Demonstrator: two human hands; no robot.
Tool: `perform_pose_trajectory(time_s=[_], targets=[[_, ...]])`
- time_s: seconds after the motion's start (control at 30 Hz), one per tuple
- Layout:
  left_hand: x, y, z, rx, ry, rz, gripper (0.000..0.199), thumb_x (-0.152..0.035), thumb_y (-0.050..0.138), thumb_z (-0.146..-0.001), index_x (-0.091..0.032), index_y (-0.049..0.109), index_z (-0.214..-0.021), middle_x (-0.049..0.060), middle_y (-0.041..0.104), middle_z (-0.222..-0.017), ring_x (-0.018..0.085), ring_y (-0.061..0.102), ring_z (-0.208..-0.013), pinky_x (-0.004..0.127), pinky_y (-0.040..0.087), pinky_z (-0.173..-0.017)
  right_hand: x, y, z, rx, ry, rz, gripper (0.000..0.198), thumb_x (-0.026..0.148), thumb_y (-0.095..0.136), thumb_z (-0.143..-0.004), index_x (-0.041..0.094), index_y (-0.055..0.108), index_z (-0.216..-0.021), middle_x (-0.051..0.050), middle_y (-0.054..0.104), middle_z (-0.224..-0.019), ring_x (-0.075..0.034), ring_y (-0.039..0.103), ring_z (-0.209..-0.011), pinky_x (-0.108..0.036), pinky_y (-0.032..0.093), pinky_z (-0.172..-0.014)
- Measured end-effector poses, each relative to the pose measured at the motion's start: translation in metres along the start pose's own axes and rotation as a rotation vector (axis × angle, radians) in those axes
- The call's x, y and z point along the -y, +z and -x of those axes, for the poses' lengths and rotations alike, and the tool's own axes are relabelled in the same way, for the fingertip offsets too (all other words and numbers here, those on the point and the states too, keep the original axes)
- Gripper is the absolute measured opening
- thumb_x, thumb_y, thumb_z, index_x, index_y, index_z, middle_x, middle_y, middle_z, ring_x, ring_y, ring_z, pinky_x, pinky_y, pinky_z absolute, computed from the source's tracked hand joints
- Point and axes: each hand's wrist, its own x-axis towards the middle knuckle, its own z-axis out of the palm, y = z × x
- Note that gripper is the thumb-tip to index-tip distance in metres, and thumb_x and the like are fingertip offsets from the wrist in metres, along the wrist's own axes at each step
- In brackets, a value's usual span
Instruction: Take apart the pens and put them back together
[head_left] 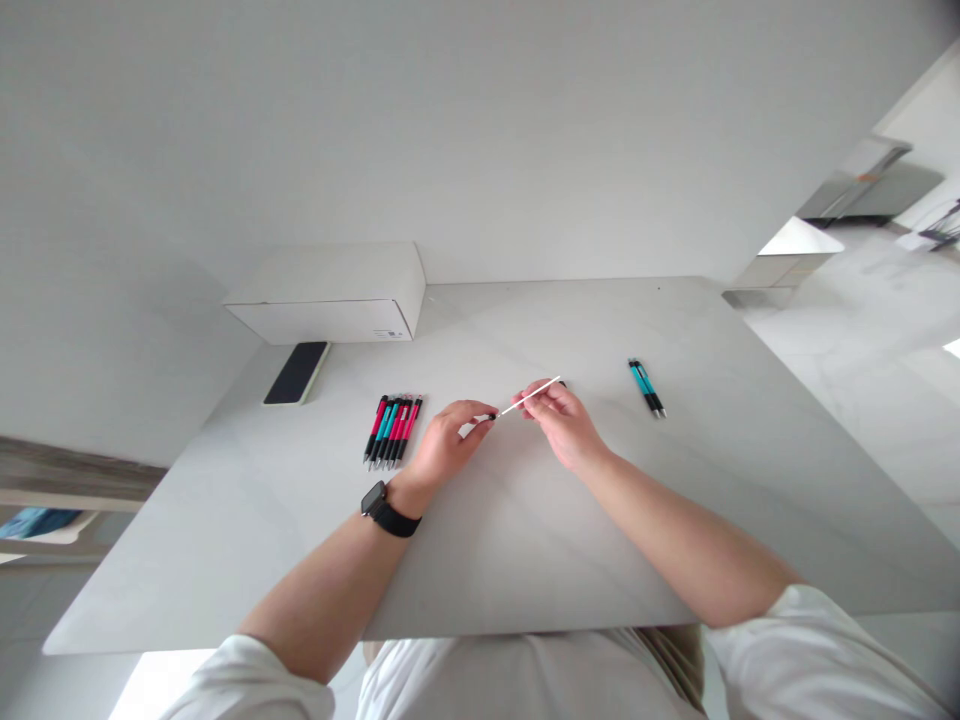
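My left hand (448, 440), fingers pinched, holds a small black pen part (492, 416) near the middle of the table. A thin white pen refill (541, 388) slants up to the right from that part. My right hand (564, 425) is closed on the refill with thumb and fingertips. Its lower end meets the black part; whether it sits inside cannot be made out. Behind the right hand a bit of something black (564, 384) shows, mostly hidden. Just left of my left hand lies a row of several red and teal pens (391, 430) with black grips.
Two teal pens (646, 388) lie to the right on the white table (525, 560). At the back left stands a white box (330, 290), with a dark-screened phone (297, 373) in front of it. A wall runs along the table's back edge.
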Motion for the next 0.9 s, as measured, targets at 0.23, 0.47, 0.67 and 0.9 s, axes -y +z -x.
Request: perform_pose_trajectory(time_s=[0.23,0.47,0.67,0.9], targets=[[0.0016,-0.0001,-0.0016,0.002,0.044,0.002,0.019,-0.027,0.063,-0.101,-0.025,0.074,-0.117,0.007,0.073,-0.106,0.020,0.068,-0.094,0.036,0.057,-0.088,-0.0034,-0.0046,-0.0038,-0.041,-0.059,0.064,0.026,0.048,0.078,-0.089,0.027,0.070,-0.101,-0.006,0.077,-0.104,-0.024,0.069,-0.101,-0.036,0.053,-0.084],[-0.0020,-0.0017,-0.0016,0.023,0.050,0.021,0.019,-0.027,0.064,-0.100,-0.024,0.074,-0.116,0.008,0.071,-0.102,0.020,0.067,-0.094,0.036,0.056,-0.088,-0.0016,-0.0068,-0.0039,-0.016,-0.090,0.081,0.022,0.045,0.076,-0.091,0.027,0.070,-0.102,-0.005,0.076,-0.104,-0.023,0.069,-0.104,-0.036,0.053,-0.086],[-0.0017,-0.0002,-0.0017,0.022,0.037,0.017,0.019,-0.029,0.062,-0.101,-0.024,0.073,-0.116,0.007,0.070,-0.100,0.020,0.066,-0.091,0.036,0.055,-0.085,-0.0003,-0.0059,-0.0018,0.011,-0.118,0.152,0.026,0.049,0.075,-0.092,0.027,0.069,-0.103,-0.004,0.075,-0.105,-0.023,0.069,-0.107,-0.037,0.053,-0.093],[-0.0010,0.0004,-0.0012,0.013,0.036,0.014,0.019,-0.029,0.062,-0.101,-0.024,0.073,-0.115,0.007,0.070,-0.098,0.020,0.067,-0.090,0.036,0.056,-0.085,-0.0026,-0.0040,-0.0003,0.053,-0.125,0.258,0.030,0.055,0.073,-0.091,0.027,0.070,-0.101,-0.005,0.074,-0.107,-0.023,0.069,-0.103,-0.037,0.053,-0.090]])
